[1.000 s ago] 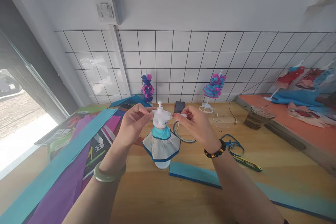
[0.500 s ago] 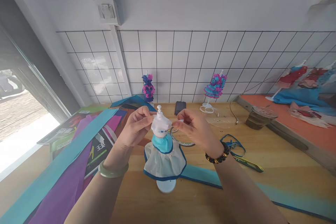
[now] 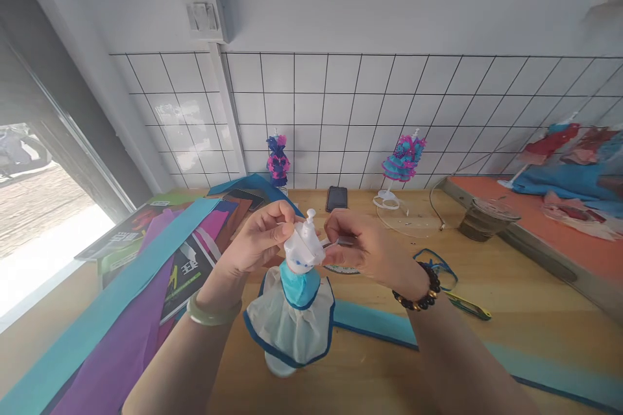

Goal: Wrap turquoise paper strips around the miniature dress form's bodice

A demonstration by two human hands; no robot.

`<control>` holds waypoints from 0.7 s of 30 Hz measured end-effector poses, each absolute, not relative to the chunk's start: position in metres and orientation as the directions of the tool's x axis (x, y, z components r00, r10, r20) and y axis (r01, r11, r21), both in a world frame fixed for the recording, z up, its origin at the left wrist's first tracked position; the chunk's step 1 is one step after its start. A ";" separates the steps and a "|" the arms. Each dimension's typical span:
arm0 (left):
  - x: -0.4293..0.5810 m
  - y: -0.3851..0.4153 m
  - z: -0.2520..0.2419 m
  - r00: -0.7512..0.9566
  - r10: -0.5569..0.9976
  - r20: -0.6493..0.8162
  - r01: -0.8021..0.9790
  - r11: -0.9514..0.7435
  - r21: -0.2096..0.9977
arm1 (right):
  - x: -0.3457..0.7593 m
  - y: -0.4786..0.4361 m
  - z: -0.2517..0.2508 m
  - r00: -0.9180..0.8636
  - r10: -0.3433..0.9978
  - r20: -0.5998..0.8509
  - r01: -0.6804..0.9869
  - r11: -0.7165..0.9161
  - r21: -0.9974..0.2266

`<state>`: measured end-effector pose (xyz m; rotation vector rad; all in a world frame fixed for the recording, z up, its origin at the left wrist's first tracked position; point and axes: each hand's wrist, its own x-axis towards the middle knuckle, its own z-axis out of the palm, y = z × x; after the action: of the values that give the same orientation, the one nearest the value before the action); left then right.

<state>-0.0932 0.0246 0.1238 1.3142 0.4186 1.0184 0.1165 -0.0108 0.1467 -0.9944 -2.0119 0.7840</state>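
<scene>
A small dress-form mannequin (image 3: 309, 230) leans to the right between my hands, its round white base (image 3: 280, 366) at the lower left. It wears a white top (image 3: 302, 249), a turquoise waist band (image 3: 298, 284) and a cream skirt (image 3: 287, 327) edged in dark blue. My left hand (image 3: 263, 237) is closed, thumb and finger pinching the mannequin's shoulder at the white top. On the other side, my right hand (image 3: 357, 246) pinches a thin white strip (image 3: 331, 244) that reaches to the top's edge. The strip's far end is hidden.
Magazines and fabric, with a turquoise strip (image 3: 160, 240) on top, cover the left. Behind stand two dressed mini mannequins (image 3: 278, 162) and a phone (image 3: 337, 198). A cutter (image 3: 468, 306), blue ribbon (image 3: 435, 266) and brown container (image 3: 487, 219) lie right. Another turquoise strip (image 3: 374, 323) crosses the table.
The mannequin has tipped, its top moving right and down and its base swinging left. My right hand has moved slightly down, and the white strip in it shows more clearly.
</scene>
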 end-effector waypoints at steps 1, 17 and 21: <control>-0.093 0.024 0.124 0.547 0.792 0.271 -0.368 -0.063 0.928 | 0.116 -0.012 0.147 -0.440 0.832 0.339 0.376 0.513 -0.771; -0.092 0.020 0.134 0.460 0.759 0.460 -0.162 -0.438 0.885 | 0.114 -0.017 0.148 -0.435 0.780 0.450 0.514 0.625 -0.587; -0.087 0.018 0.136 0.265 0.777 0.570 -0.074 -0.574 0.816 | 0.113 -0.016 0.148 -0.418 0.782 0.462 0.548 0.623 -0.558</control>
<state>-0.0875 0.0182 0.1358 1.7702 0.6440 1.4023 0.1133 -0.0161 0.1478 -1.0387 -2.1304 0.4201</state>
